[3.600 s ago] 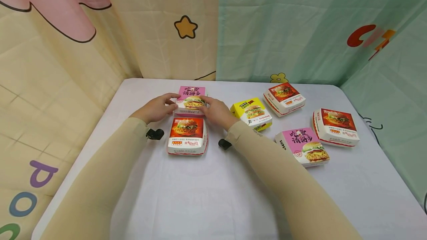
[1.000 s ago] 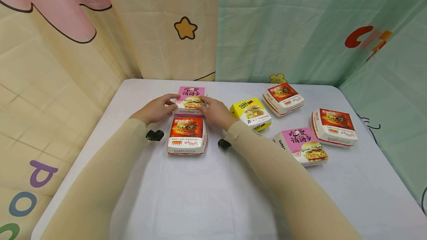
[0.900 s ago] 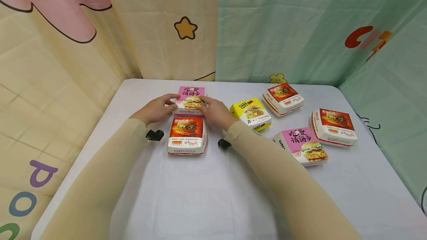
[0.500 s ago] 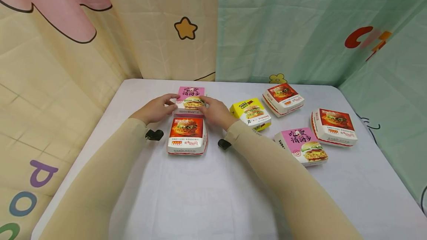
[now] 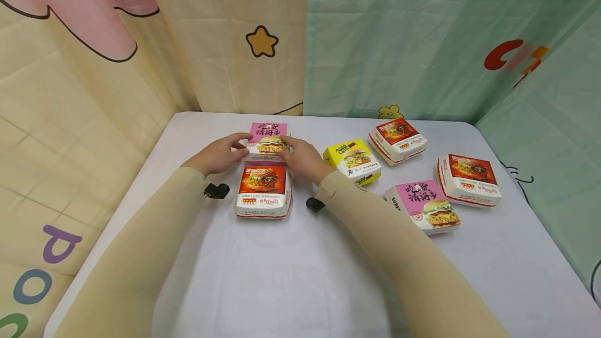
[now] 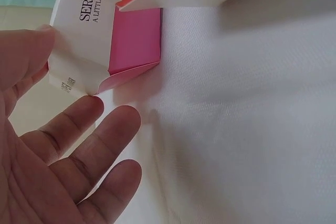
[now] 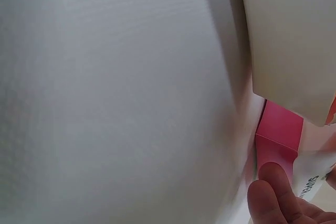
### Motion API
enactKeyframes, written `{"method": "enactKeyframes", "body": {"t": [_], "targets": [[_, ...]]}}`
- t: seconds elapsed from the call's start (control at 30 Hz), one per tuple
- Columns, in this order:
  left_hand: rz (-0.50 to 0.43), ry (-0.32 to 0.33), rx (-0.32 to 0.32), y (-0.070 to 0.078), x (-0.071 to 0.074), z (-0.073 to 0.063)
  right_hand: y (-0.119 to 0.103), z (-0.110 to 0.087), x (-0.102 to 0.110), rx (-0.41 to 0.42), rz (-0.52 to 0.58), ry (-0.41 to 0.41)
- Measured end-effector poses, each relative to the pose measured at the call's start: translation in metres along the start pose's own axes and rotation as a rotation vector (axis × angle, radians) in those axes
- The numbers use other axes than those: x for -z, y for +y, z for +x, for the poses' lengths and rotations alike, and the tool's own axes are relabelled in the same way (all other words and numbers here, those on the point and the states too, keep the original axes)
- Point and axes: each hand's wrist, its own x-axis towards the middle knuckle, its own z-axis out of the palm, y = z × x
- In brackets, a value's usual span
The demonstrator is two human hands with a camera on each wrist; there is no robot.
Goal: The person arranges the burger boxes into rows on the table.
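A pink-and-white burger box (image 5: pixel 267 130) lies at the back of the table, left of centre. At its left side my left hand (image 5: pixel 216 155) holds it between thumb and forefinger; in the left wrist view the other fingers (image 6: pixel 107 137) are spread loosely below. My right hand (image 5: pixel 307 160) grips the right side, its fingers (image 7: pixel 273 190) touching the box in the right wrist view. Directly in front sits a red-and-white burger box (image 5: pixel 263 203), close against the pink one. Its wall (image 7: pixel 294 40) partly hides the pink box in the right wrist view.
Right of the hands stand a yellow burger box (image 5: pixel 353 159), a red-and-white box (image 5: pixel 398 140) behind it, another red-and-white box (image 5: pixel 469 179) and a second pink box (image 5: pixel 424 205), partly behind the right sleeve. A white cloth covers the table (image 5: pixel 263 275). Printed curtains (image 5: pixel 399 40) surround it.
Both hands stay on the pink burger box, and the boxes keep their places. The whole head view has shifted very slightly.
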Motion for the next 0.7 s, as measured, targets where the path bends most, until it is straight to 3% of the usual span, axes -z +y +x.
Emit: {"method": "enactKeyframes", "body": {"t": [0.7], "targets": [[0.027, 0.010, -0.002, -0.0089, 0.0020, -0.0031, 0.0045, -0.0004, -0.0029, 0.066, -0.033, 0.025]]}}
